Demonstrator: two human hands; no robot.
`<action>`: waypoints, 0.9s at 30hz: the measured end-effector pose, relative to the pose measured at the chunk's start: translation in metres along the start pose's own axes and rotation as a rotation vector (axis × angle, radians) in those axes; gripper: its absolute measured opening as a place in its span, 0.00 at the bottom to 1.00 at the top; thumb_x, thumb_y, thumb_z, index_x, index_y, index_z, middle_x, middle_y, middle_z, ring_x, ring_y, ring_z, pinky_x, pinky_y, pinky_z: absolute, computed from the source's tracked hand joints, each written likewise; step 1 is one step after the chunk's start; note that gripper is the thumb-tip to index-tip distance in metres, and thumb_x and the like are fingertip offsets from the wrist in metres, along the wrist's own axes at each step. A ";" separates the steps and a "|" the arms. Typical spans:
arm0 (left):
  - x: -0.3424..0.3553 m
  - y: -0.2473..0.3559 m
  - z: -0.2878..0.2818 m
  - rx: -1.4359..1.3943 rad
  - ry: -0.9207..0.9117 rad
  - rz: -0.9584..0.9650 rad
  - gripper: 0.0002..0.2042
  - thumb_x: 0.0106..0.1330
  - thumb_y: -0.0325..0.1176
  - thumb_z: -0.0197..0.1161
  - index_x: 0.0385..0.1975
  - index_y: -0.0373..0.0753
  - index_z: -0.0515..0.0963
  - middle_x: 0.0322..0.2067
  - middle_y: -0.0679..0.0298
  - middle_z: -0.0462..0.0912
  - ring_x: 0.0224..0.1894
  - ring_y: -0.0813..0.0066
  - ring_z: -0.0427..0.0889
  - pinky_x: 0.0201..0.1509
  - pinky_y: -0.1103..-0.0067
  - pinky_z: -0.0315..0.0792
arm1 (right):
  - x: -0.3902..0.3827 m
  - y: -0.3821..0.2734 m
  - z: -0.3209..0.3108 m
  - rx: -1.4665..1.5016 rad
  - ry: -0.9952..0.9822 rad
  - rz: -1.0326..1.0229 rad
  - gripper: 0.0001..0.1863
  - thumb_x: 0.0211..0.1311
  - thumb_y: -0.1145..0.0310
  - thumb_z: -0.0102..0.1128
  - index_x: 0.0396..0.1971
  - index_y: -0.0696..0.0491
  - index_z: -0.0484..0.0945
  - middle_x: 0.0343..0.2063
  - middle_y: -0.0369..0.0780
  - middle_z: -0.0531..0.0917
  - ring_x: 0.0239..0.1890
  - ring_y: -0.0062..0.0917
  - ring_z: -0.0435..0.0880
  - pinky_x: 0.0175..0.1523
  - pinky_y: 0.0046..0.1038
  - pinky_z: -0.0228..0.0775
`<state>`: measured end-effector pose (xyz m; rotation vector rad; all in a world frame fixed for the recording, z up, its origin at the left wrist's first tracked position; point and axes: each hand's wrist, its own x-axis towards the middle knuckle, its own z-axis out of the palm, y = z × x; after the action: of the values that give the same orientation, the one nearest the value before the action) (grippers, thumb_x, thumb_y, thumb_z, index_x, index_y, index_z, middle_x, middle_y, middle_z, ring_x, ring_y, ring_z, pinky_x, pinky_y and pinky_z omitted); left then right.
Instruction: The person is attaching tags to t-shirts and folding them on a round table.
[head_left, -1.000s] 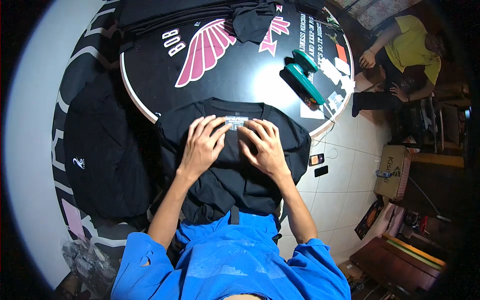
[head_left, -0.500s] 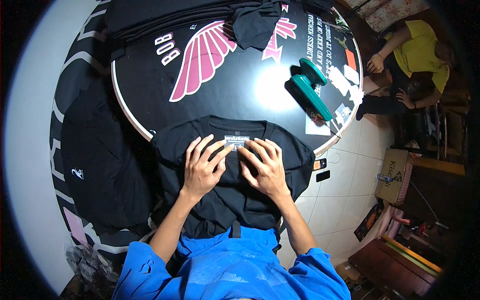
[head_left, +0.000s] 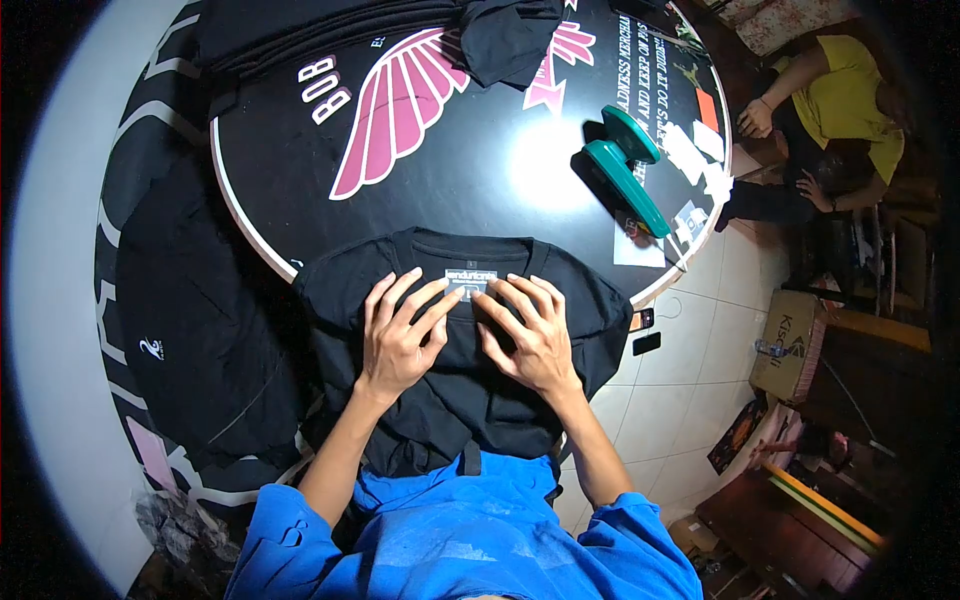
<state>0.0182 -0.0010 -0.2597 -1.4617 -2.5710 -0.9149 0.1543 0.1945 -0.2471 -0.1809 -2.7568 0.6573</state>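
A black T-shirt (head_left: 470,385) lies with its neckline away from me, its upper part on the near edge of the round table (head_left: 470,180) and its lower part toward my lap. Inside the collar sits a printed white-and-grey neck label (head_left: 471,276). My left hand (head_left: 402,335) rests on the fabric left of the label, fingers spread, index fingertip at its lower edge. Mirroring it, my right hand (head_left: 532,335) lies on the right side with its fingers apart. Both hands press on the cloth, palms down; neither grips anything visible.
A teal handheld device (head_left: 628,175) with a round head lies on the table's right side. Folded black garments (head_left: 320,50) are stacked at the far left. Black cloth (head_left: 210,330) lies at left. Right, on the floor, are a phone (head_left: 647,343) and cardboard box (head_left: 787,345); a person (head_left: 850,110) sits beyond.
My hands stay in nearly the same place on the T-shirt around the label. The view has shifted slightly; the teal device shows a little farther right.
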 end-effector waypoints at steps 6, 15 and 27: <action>0.000 0.000 0.000 -0.001 -0.003 0.001 0.17 0.76 0.34 0.64 0.60 0.51 0.91 0.62 0.67 0.87 0.71 0.60 0.78 0.82 0.55 0.63 | -0.001 0.000 0.000 0.004 -0.001 0.004 0.26 0.66 0.59 0.74 0.64 0.45 0.87 0.65 0.40 0.84 0.70 0.37 0.79 0.79 0.48 0.63; 0.001 0.001 0.000 0.015 -0.003 0.001 0.17 0.75 0.34 0.66 0.60 0.51 0.90 0.63 0.69 0.86 0.71 0.61 0.78 0.81 0.57 0.64 | -0.001 0.001 0.001 0.005 0.000 0.000 0.26 0.64 0.61 0.74 0.63 0.45 0.87 0.64 0.40 0.84 0.70 0.38 0.78 0.78 0.48 0.64; 0.013 0.009 -0.009 -0.006 -0.012 -0.024 0.15 0.73 0.32 0.67 0.57 0.47 0.90 0.58 0.66 0.87 0.67 0.60 0.79 0.77 0.56 0.65 | 0.016 -0.013 -0.006 -0.027 0.012 0.028 0.21 0.63 0.64 0.75 0.55 0.49 0.87 0.58 0.40 0.85 0.65 0.38 0.79 0.73 0.49 0.66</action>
<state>0.0160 0.0077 -0.2435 -1.4450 -2.6019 -0.9213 0.1409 0.1885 -0.2317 -0.2295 -2.7575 0.6250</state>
